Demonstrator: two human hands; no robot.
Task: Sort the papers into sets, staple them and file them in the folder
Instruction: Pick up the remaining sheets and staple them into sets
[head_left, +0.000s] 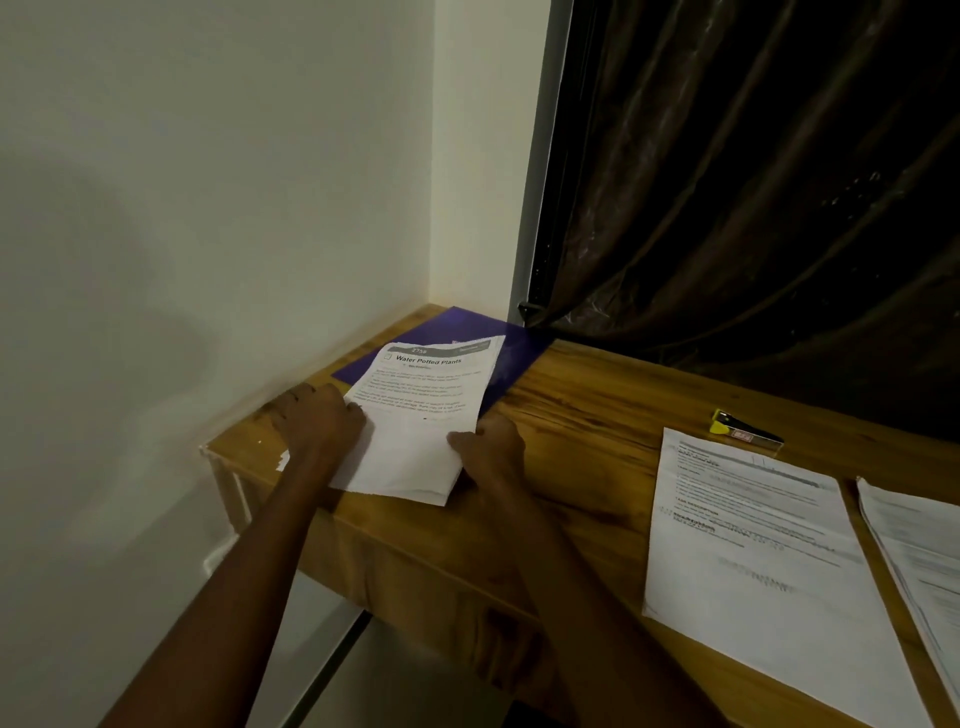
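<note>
A set of white papers (421, 415) headed "Water Potted Plants" lies at the left end of the wooden desk (587, 415), its top half over a purple folder (467, 325) in the corner. My left hand (319, 421) grips the set's left edge, fingers curled over it. My right hand (488, 447) pinches the right edge near the bottom. A yellow and black stapler (743, 428) lies further right. Two more paper sets lie flat on the right: one (753, 551) in the middle, another (924, 551) cut off by the frame edge.
A white wall runs along the left and meets the desk corner. A dark curtain (753, 182) hangs behind the desk on the right. The desk's front edge drops to the floor at the lower left.
</note>
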